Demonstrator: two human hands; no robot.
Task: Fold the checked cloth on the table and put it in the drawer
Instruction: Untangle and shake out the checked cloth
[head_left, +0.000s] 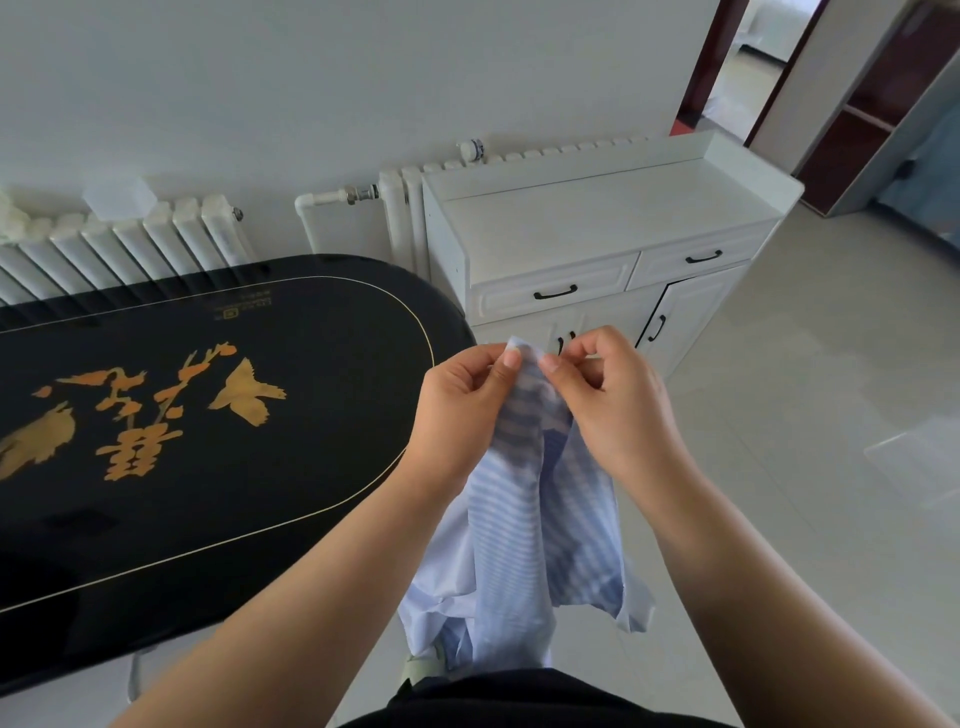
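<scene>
The blue-and-white checked cloth (524, 525) hangs bunched in the air in front of me, off the black table (322, 467) and to its right. My left hand (462, 410) and my right hand (618, 400) pinch its top edge close together, thumbs nearly touching. The cloth's lower part drapes down toward my body. Behind the hands stands a white cabinet (597, 208) with two drawers, left drawer (556, 293) and right drawer (701, 258), both closed, each with a black handle.
The glossy black oval table carries a gold bird-and-flower design. White radiators (119, 244) line the wall behind it. Cabinet doors sit below the drawers. Pale tiled floor (831, 415) spreads to the right, with a doorway at upper right.
</scene>
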